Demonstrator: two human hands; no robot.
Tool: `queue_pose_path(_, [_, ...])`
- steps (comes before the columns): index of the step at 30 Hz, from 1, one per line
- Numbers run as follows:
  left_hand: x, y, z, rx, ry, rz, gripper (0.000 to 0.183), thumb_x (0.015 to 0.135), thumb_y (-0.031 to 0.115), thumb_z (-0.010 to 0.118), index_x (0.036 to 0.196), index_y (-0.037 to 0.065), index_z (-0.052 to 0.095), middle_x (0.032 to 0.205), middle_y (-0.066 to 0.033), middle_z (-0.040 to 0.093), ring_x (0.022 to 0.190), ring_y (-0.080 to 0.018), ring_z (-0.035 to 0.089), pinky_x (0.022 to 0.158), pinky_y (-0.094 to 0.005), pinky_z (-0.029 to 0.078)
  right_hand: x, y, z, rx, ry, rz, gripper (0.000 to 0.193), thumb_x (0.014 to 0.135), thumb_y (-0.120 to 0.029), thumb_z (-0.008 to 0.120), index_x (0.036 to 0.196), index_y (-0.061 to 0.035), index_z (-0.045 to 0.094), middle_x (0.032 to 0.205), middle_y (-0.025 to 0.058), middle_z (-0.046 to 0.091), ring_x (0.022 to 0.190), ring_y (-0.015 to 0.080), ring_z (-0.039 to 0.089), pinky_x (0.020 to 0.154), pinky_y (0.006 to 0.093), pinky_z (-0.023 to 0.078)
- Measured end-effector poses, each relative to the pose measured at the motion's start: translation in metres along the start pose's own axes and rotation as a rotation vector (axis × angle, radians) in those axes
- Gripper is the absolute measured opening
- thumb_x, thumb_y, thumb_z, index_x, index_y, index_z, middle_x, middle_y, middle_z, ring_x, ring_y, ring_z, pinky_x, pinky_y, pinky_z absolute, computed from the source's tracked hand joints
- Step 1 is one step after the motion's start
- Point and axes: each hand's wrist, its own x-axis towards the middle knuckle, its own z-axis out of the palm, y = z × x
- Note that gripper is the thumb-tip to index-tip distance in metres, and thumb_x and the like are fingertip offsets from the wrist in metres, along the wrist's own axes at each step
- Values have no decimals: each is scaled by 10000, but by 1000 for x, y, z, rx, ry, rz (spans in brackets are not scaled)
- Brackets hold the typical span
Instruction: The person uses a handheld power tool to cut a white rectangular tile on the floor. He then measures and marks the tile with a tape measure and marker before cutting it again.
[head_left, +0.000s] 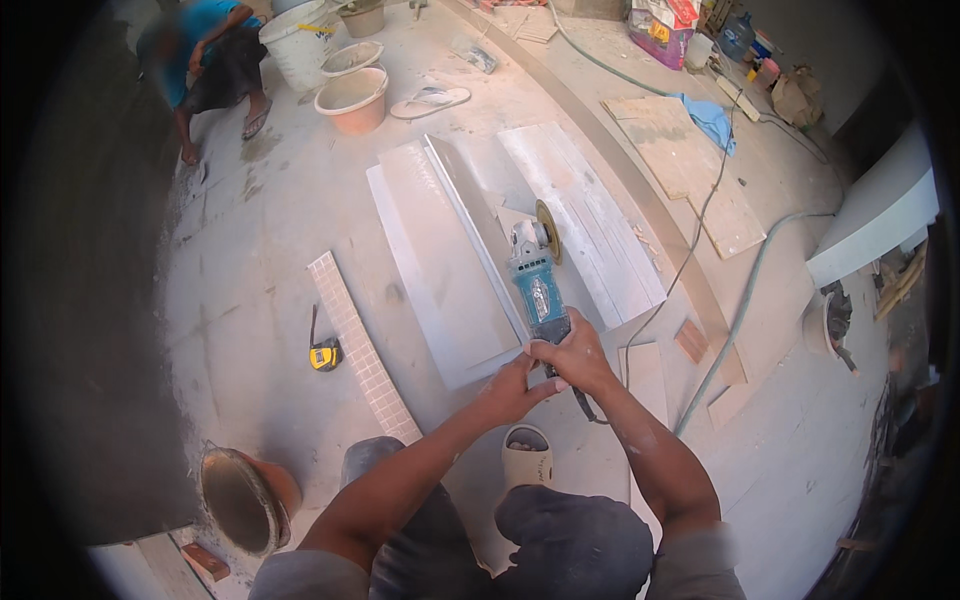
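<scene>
A teal angle grinder (541, 295) with a round yellowish disc (548, 232) points away from me above the cut tiles. My right hand (578, 355) is wrapped round its rear body. My left hand (512, 391) meets it at the tail end, thumb and fingers on either side of the grinder; part of this grip is hidden. Just left of the grinder, a tile (470, 225) is tilted up on its long edge beside a flat pale tile (425, 260). Long tile strips (585, 215) lie stacked on the right. Whether the disc spins cannot be told.
A narrow patterned strip (362, 345) and a yellow tape measure (325, 354) lie to the left. A bucket (245, 500) rests near my left knee. The grinder's cord (675, 275) runs right, near a hose (745, 300). Another person (215, 60) crouches far left, near several buckets (352, 100).
</scene>
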Motion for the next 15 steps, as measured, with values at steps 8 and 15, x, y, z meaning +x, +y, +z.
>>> queue_pose_path(8, [-2,45,16,38,343,208,954,971,481,741,1572,-115,301,1472,-326,548,1390,-439,552,1181,-482,425,-5,-83,-22,13,11,-28,575,803,-179,845,1246,82,586,1013,144,726,857,210,722,800,324,591])
queue_pose_path(15, [32,-3,0,94,382,-73,1056,924,497,790,1638,-46,233,1574,-278,464,1456,-413,486,1196,-477,417,60,-56,3,-61,-12,-151,766,780,-304,842,1380,62,537,1146,226,710,1064,318,732,884,426,591])
